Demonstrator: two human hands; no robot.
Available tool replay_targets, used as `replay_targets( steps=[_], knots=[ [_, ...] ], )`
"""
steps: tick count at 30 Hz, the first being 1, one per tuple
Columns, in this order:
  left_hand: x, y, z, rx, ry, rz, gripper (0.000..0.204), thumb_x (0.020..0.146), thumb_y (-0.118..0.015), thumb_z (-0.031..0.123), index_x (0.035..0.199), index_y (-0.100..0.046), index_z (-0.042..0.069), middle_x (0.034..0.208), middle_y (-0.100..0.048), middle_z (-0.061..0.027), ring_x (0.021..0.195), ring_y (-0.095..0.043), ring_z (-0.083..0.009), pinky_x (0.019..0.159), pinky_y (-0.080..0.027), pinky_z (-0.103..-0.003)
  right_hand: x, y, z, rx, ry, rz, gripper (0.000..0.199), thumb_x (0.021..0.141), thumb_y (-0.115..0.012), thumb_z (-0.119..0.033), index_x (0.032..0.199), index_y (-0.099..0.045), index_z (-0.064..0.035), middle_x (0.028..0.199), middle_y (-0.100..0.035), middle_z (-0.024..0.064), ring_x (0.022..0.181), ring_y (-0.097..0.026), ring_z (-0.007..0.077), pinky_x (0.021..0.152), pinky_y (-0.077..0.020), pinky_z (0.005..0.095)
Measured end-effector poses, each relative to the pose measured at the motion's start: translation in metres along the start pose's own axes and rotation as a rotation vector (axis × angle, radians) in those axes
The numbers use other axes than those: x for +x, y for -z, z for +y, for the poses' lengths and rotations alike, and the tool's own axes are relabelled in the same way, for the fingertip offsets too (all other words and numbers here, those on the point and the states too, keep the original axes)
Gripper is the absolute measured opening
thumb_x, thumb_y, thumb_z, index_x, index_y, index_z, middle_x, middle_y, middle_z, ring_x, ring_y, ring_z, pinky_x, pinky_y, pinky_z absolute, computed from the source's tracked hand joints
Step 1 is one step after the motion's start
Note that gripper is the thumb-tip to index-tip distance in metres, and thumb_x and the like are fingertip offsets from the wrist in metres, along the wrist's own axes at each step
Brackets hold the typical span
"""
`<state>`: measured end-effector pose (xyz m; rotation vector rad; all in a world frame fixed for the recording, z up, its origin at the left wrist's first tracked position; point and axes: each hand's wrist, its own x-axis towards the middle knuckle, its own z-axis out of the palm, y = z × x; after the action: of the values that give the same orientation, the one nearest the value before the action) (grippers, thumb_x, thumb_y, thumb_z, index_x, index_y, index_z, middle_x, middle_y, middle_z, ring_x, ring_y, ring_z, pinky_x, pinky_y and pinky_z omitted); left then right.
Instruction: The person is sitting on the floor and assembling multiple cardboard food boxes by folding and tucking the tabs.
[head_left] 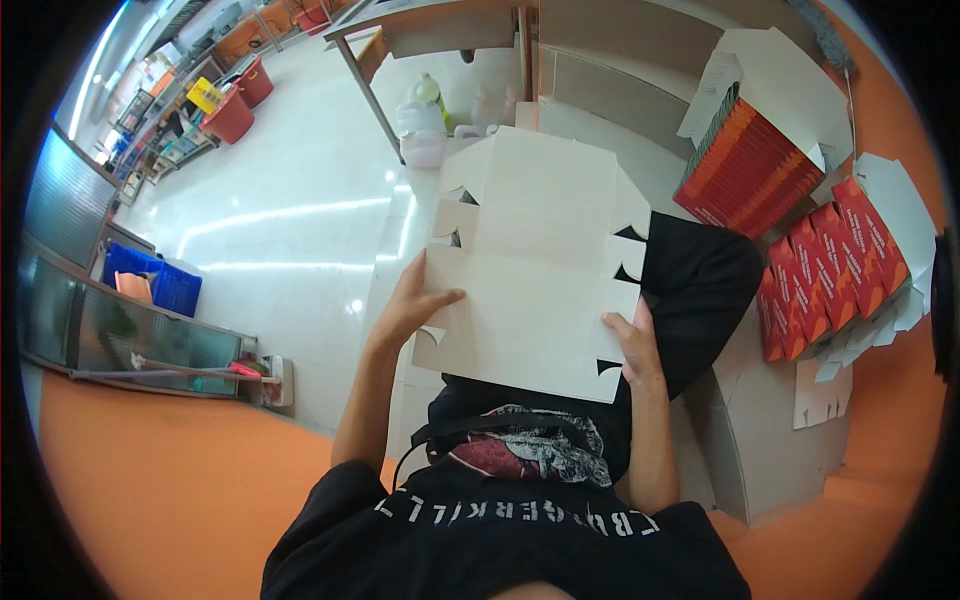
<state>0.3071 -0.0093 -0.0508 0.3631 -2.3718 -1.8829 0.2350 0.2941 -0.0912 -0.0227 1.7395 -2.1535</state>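
Observation:
A flat, unfolded white cardboard box blank (540, 260) with notched flaps is held up in front of me, above my lap. My left hand (412, 305) grips its lower left edge, thumb lying on the white face. My right hand (634, 345) holds the lower right edge near a notch. Both forearms rise from the bottom of the view. Under the blank lies a black cloth or bag (700, 290) over my legs.
Stacks of red flat-packed boxes (750, 165) and a fanned row of red-and-white boxes (835, 260) lie on grey cardboard at right. A table leg (375, 100) and plastic bottles (425, 120) stand ahead on the white floor. Red bins (235, 110) and blue crates (160, 280) are at left.

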Motion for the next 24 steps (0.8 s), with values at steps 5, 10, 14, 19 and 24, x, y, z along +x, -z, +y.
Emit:
replay_targets(
  steps=[5, 10, 14, 19, 24],
  knots=[
    [0.001, 0.002, -0.006, -0.003, 0.007, -0.035, 0.066, 0.071, -0.07, 0.003, 0.128, -0.038, -0.005, 0.116, -0.054, -0.0156, 0.107, -0.053, -0.0236, 0.092, -0.044, -0.035, 0.001, -0.001, 0.0, 0.067, 0.015, 0.004, 0.042, 0.076, -0.055, 0.001, 0.118, -0.046, 0.001, 0.106, -0.057, 0.0087, 0.096, -0.056, 0.0159, 0.085, -0.0447, 0.0283],
    [-0.003, 0.001, -0.004, 0.099, 0.018, 0.004, 0.065, 0.071, -0.071, 0.007, 0.127, -0.039, -0.005, 0.114, -0.054, -0.0167, 0.105, -0.054, -0.0243, 0.09, -0.044, -0.034, 0.0, -0.001, 0.002, 0.053, 0.005, 0.01, 0.043, 0.076, -0.054, 0.0, 0.118, -0.046, 0.0013, 0.106, -0.058, 0.009, 0.096, -0.056, 0.0161, 0.085, -0.0449, 0.0281],
    [-0.005, -0.001, -0.003, 0.21, 0.052, 0.026, 0.065, 0.072, -0.073, 0.013, 0.125, -0.04, -0.004, 0.111, -0.056, -0.0175, 0.102, -0.056, -0.0247, 0.086, -0.046, -0.034, 0.002, -0.001, 0.002, 0.077, 0.032, -0.015, 0.04, 0.076, -0.056, -0.001, 0.115, -0.048, 0.0007, 0.103, -0.058, 0.0082, 0.095, -0.056, 0.0154, 0.084, -0.0448, 0.0277],
    [-0.019, 0.002, -0.007, 0.072, 0.113, 0.097, 0.062, 0.077, -0.071, 0.02, 0.125, -0.041, -0.004, 0.106, -0.058, -0.0159, 0.098, -0.057, -0.0204, 0.081, -0.048, -0.032, 0.001, -0.001, 0.002, 0.078, 0.023, 0.002, 0.04, 0.077, -0.056, -0.001, 0.115, -0.048, 0.0011, 0.104, -0.058, 0.0085, 0.096, -0.056, 0.0154, 0.084, -0.0448, 0.0278],
    [-0.058, 0.002, -0.017, -0.187, 0.315, 0.101, 0.059, 0.081, -0.067, 0.021, 0.128, -0.041, -0.003, 0.111, -0.058, -0.0147, 0.104, -0.054, -0.0184, 0.088, -0.043, -0.03, -0.001, -0.005, 0.002, 0.112, 0.027, 0.026, 0.04, 0.077, -0.055, 0.0, 0.116, -0.047, 0.0012, 0.105, -0.058, 0.0087, 0.096, -0.056, 0.0153, 0.085, -0.0447, 0.028]
  ],
)
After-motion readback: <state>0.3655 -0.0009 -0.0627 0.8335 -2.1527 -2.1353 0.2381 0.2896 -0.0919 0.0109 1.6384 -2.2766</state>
